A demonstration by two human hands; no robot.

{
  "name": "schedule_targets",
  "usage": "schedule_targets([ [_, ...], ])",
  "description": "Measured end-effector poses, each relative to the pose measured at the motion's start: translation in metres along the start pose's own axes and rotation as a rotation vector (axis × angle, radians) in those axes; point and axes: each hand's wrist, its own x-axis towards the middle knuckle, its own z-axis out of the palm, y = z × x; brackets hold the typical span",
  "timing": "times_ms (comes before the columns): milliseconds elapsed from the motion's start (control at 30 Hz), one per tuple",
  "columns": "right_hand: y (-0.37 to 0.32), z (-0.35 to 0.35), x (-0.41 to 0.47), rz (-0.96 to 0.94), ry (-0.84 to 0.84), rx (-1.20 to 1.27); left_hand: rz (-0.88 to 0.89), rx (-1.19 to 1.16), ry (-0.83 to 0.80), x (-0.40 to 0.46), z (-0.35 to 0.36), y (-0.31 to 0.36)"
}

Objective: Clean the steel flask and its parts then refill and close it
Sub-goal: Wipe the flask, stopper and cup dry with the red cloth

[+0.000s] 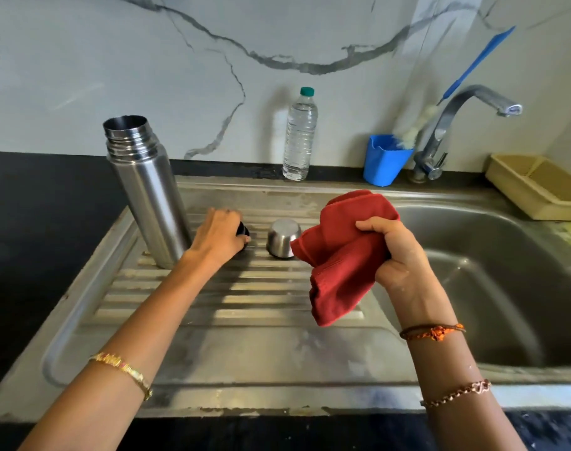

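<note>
With the open steel flask (147,193) standing upright on the ribbed drainboard (212,304) right beside her left hand (220,234), whose fingers curl over a small dark stopper (243,230), a careless wrist could topple it, while her right hand (393,252) bunches the red cloth (339,255).

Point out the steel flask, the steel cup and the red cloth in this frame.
steel flask (147,193): head view, middle of its upright body.
steel cup (282,237): head view, side wall of the upside-down cup on the drainboard.
red cloth (346,252): head view, bunched middle beside the right hand (396,252).
</note>
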Motion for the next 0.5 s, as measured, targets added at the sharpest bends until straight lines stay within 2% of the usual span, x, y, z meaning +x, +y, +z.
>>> schedule_targets([
  [100, -0.012, -0.020, 0.002, -0.026, -0.008, 0.014, 0.024, -0.068, 0.162, -0.013, -0.018, 0.031],
  [200, -0.032, -0.042, 0.002, -0.129, 0.031, 0.022, 0.026, -0.460, 0.314, -0.029, -0.035, 0.076],
  [267, -0.047, -0.060, 0.000, -0.270, 0.046, -0.005, 0.025, -0.847, 0.265, -0.037, -0.036, 0.108],
  [367, -0.065, -0.084, -0.004, -0.517, 0.038, -0.101, -0.045, -1.246, 0.150, -0.044, -0.027, 0.156],
  [500, -0.073, -0.110, -0.002, -0.807, -0.004, -0.314, -0.106, -1.500, 0.059, -0.049, -0.007, 0.220],
])
